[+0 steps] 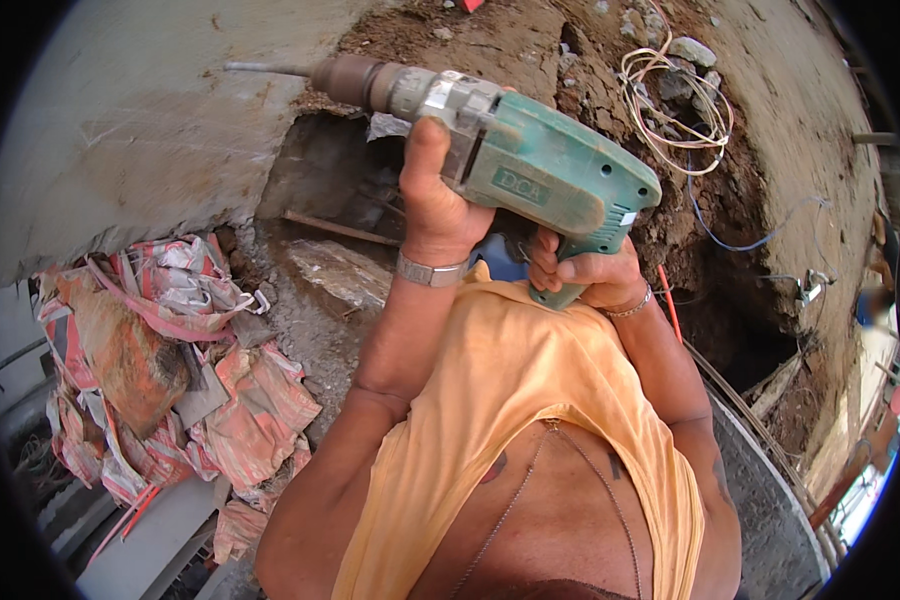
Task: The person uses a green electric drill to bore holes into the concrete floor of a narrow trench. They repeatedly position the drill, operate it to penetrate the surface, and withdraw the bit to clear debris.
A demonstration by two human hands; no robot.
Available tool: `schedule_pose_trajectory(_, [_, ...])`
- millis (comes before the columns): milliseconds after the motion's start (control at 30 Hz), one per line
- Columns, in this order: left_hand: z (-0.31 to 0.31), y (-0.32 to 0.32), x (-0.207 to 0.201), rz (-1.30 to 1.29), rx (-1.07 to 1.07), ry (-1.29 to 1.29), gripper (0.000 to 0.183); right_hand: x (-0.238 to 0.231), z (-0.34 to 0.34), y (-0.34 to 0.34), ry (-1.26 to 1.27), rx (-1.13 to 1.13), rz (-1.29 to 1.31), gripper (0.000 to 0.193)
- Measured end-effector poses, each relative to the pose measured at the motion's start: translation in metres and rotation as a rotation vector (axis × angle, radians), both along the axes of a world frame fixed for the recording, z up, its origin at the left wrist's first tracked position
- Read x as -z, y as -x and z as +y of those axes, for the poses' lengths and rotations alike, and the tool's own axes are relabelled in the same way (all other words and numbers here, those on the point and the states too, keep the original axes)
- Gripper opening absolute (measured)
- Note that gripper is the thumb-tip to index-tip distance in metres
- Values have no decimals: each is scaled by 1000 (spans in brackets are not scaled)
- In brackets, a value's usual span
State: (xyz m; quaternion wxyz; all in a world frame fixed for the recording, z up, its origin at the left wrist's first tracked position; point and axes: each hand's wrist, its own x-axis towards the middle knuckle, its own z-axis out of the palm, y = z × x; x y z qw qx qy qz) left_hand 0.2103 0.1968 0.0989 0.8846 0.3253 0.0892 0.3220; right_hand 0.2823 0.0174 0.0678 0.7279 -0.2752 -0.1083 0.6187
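A green power drill (545, 165) with a worn grey and brown front end lies across the upper middle of the view, raised before my chest. Its long metal bit (268, 68) points left, over the grey concrete surface (150, 130); whether the tip touches it I cannot tell. My left hand (437, 205), with a metal watch band at the wrist, grips the drill near its front from below, thumb up along the side. Around the rear handle my right hand (602, 272) is closed, its fingers at the trigger area.
Crumpled red and white sacks (255, 390) are heaped at the left. Behind the drill lies broken earth with rubble (690, 52), a loose coil of pale cable (727, 120) and a blue wire (745, 247). A dark pit (735, 335) opens at the right.
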Motion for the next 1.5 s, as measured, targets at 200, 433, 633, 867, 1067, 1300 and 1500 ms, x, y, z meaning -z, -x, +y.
schedule_pose_trajectory(200, [-3, 1, -2, -23, -21, 24, 67, -9, 1, 5, 46, 10, -6, 38])
schedule_pose_trajectory(433, [1, 7, 3, -46, -15, 19, 69, -7, 6, 6, 8, -19, -40, 41])
schedule_pose_trajectory(633, [5, 18, 7, -67, -71, 108, 71, -5, 13, -3, 39, -83, -135, 50])
schedule_pose_trajectory(867, [-5, 34, 25, -29, -196, 174, 61, 5, 14, -5, 119, -194, -108, 54])
schedule_pose_trajectory(1067, [-20, 46, 45, 48, -265, 235, 63, 14, 10, -11, 203, -304, -85, 55])
schedule_pose_trajectory(1300, [-59, 57, 77, 111, -428, 364, 62, 47, -11, -21, 252, -473, -15, 53])
schedule_pose_trajectory(1500, [-104, 76, 130, 154, -475, 534, 58, 88, -42, -37, 253, -663, -236, 45])
